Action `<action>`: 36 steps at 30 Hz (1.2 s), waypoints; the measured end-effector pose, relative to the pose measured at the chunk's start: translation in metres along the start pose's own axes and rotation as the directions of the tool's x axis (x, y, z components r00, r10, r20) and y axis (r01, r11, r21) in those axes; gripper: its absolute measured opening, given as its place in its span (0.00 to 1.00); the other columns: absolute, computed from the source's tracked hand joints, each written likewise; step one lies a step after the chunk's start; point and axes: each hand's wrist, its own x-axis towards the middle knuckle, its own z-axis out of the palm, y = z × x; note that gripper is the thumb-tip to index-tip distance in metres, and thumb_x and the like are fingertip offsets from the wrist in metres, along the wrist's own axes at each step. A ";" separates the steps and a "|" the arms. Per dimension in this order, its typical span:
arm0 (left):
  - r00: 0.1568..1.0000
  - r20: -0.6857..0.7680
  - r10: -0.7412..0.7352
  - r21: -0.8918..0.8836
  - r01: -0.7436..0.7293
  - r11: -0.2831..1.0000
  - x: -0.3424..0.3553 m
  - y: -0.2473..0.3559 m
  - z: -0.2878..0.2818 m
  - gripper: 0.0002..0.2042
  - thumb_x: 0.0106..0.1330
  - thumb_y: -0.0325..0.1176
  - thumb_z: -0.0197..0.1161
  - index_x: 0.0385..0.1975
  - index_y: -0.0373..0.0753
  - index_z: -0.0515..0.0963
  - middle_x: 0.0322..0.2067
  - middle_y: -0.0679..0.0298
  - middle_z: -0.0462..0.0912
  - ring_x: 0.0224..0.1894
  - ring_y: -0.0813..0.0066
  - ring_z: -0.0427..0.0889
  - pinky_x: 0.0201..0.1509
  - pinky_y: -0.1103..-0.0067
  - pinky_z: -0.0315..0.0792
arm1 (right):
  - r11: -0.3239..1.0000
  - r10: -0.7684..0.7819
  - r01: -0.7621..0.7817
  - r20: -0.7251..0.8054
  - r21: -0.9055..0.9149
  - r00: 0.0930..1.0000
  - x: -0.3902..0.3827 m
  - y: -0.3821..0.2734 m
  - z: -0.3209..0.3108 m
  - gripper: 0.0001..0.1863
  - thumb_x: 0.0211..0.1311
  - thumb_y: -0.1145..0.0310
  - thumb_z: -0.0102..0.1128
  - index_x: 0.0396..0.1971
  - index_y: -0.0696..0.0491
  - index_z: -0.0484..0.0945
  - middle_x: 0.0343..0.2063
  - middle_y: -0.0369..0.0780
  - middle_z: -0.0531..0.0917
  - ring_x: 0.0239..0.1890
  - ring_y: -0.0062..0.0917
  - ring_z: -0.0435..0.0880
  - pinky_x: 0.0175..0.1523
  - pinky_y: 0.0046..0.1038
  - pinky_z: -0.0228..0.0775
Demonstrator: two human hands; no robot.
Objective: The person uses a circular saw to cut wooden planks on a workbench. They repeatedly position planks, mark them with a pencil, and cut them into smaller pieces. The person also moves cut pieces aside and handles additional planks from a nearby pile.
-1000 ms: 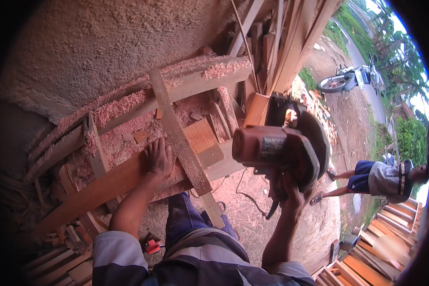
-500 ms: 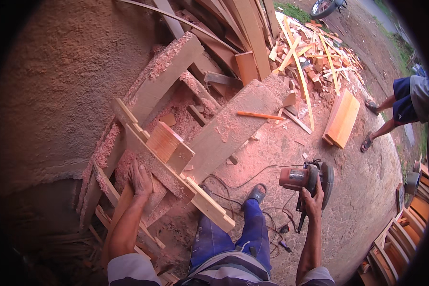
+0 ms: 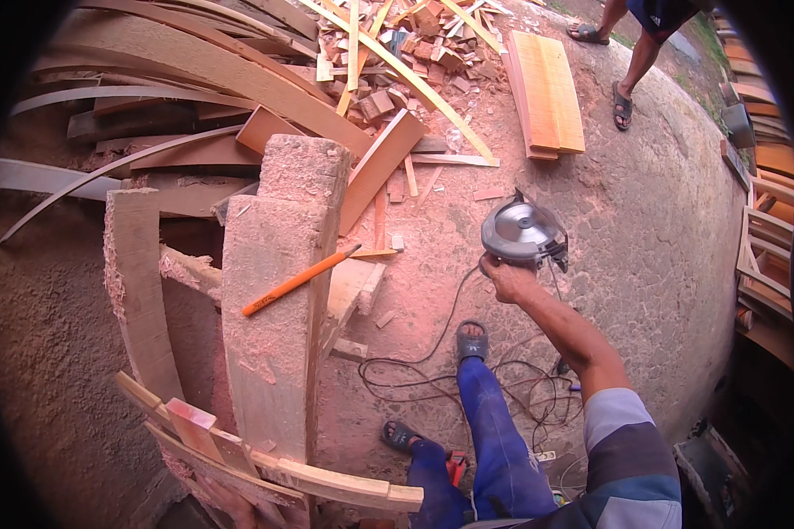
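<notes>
Right hand [image 3: 505, 275] grips one circular saw [image 3: 522, 231]; left hand hidden; one pencil [image 3: 298, 280].

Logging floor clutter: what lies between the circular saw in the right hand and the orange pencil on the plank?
In the head view, between the circular saw and the orange pencil lie sawdust-covered ground, small wood offcuts and a stretch of black cord.

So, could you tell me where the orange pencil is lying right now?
In the head view, the orange pencil lies slanted across the dusty wide plank left of centre, well to the left of the circular saw held in the right hand.
</notes>
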 end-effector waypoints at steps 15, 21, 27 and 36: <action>0.994 0.105 0.022 0.182 -0.041 0.982 0.040 0.063 0.004 0.29 0.83 0.45 0.36 0.71 0.26 0.59 0.70 0.40 0.63 0.74 0.44 0.60 0.79 0.61 0.51 | 0.984 0.167 -0.159 -0.108 0.080 0.980 0.172 0.015 0.166 0.19 0.68 0.67 0.52 0.57 0.48 0.82 0.51 0.42 0.88 0.52 0.35 0.88 0.55 0.41 0.80; 0.991 0.133 0.030 0.221 -0.060 0.973 0.050 0.079 0.007 0.29 0.82 0.46 0.37 0.71 0.26 0.60 0.69 0.41 0.63 0.73 0.45 0.60 0.79 0.61 0.52 | 0.986 0.153 -0.157 -0.065 -0.056 0.986 0.227 0.018 0.285 0.18 0.72 0.62 0.53 0.58 0.47 0.81 0.55 0.37 0.86 0.58 0.31 0.82 0.66 0.35 0.71; 0.986 0.156 0.054 0.246 -0.092 0.965 0.054 0.097 0.007 0.29 0.82 0.46 0.38 0.71 0.27 0.60 0.69 0.41 0.64 0.73 0.45 0.61 0.78 0.61 0.52 | 0.725 0.000 -0.436 -0.632 -0.534 0.775 0.317 0.038 0.451 0.20 0.70 0.62 0.55 0.59 0.50 0.80 0.65 0.38 0.77 0.68 0.28 0.72 0.73 0.31 0.62; 0.994 0.109 0.010 0.032 -0.014 0.999 0.002 0.065 -0.026 0.29 0.81 0.47 0.39 0.71 0.29 0.61 0.68 0.42 0.66 0.72 0.47 0.63 0.77 0.62 0.54 | 0.982 -0.043 0.010 -0.172 -0.187 0.984 0.136 -0.045 0.237 0.22 0.67 0.66 0.54 0.60 0.53 0.76 0.58 0.46 0.80 0.61 0.36 0.77 0.61 0.44 0.70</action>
